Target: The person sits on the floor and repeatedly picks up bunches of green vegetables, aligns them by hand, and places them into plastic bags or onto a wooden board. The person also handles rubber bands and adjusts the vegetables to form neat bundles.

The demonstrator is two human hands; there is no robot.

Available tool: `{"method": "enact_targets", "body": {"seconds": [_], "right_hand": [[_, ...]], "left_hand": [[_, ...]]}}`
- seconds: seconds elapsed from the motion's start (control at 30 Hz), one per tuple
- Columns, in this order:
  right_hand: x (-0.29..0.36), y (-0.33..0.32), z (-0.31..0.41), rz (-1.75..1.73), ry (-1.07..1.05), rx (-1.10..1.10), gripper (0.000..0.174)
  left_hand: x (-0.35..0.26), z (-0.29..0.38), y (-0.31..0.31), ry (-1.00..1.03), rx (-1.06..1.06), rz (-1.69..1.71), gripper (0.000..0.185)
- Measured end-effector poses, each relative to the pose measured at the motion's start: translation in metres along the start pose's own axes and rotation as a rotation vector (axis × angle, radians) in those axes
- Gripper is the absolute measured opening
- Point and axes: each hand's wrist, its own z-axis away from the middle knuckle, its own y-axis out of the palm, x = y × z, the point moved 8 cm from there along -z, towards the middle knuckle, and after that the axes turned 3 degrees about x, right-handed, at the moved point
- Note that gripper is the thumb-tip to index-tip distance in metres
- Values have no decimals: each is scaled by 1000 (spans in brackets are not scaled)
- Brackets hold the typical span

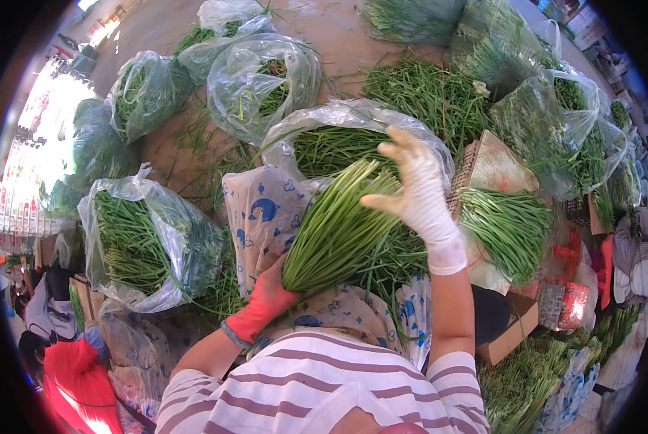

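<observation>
My left hand [267, 301], in a red glove with a grey cuff, is closed around the lower end of a thick bundle of long green stalks [337, 233], which look like garlic chives. The bundle fans out up and to the right. Beside its upper end my right hand [411, 182], in a white glove, is raised with thumb and fingers spread and nothing between them. Behind it, an opened clear plastic bag [351, 111] holds more loose stalks [343, 149]. A cloth with blue dolphin prints [259, 217] covers the lap area.
A laid-out bunch of stalks [505, 230] rests on a box-like stand at right, above an open cardboard box [511, 328]. A plastic bag of greens [156, 238] stands at left. Loose greens [430, 97] and several filled bags lie ahead. A person in red [80, 380] is at lower left.
</observation>
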Motion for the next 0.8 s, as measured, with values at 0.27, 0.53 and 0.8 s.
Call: {"method": "enact_targets", "body": {"seconds": [0.27,0.53,0.8], "right_hand": [[-4,31,14,-28,-71,78,26],[-21,31,11,289,-160,202,27],[-5,49,13,367,-19,583,53]], "left_hand": [[-18,-5,-1,-116,65,-78,84],[7,2,-5,-41,38,-69,86],[4,2,-1,13,35,65,88]]}}
